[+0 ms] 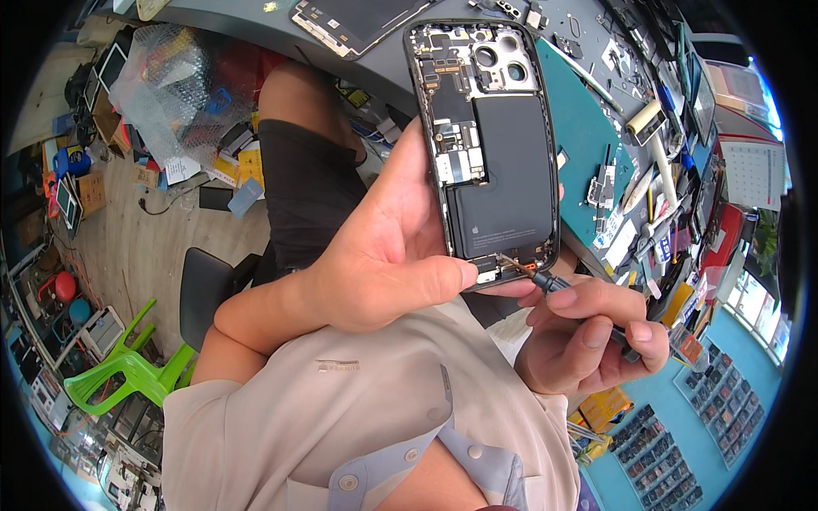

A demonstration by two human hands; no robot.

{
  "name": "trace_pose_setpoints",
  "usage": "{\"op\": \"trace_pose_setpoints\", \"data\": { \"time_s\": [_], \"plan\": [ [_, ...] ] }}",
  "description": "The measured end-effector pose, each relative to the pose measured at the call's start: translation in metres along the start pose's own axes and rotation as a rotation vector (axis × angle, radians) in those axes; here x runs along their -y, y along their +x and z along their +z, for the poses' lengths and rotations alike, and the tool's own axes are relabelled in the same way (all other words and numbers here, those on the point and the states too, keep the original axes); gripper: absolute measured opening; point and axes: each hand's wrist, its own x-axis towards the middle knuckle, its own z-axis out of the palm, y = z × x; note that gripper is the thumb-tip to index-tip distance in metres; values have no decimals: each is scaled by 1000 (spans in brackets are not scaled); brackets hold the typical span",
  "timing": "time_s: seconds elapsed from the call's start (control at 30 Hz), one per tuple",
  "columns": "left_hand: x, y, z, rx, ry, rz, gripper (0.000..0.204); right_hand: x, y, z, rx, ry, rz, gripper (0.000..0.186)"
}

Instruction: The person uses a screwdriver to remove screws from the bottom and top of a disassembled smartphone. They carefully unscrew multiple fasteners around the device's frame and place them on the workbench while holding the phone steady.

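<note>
My left hand (375, 272) grips an opened phone (511, 170) from beneath and at the side, its thumb at the lower left corner. The phone's back housing shows a large black battery, circuit boards along the left and a camera bracket at the top right. In my right hand (596, 341) is a slim dark screwdriver (554, 284), held in bent fingers, its thin tip on or just over the small parts along the phone's bottom edge, below the battery.
The grey bench (383, 13) bears a detached screen (354, 19), a teal mat (571, 128), small parts, tools and devices on the right. A green plastic chair (119, 366), bubble wrap (170, 85) and cluttered boxes lie left. Phone racks (716, 400) stand along the blue lower right.
</note>
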Motion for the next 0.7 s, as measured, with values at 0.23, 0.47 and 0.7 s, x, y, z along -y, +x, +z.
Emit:
{"op": "trace_pose_setpoints", "data": {
  "time_s": [0.23, 0.47, 0.7],
  "plan": [
    [4, 1, -3, -9, 35, 41, 101, -2, 0, 7, -58, 33, -53, 38],
    [4, 2, 5, -67, 4, 47, 103, 2, 3, 5, -115, 2, -1, 34],
    [3, -1, -4, 9, 56, 33, 103, -1, 7, 7, -56, -17, -10, 32]
  ]
}}
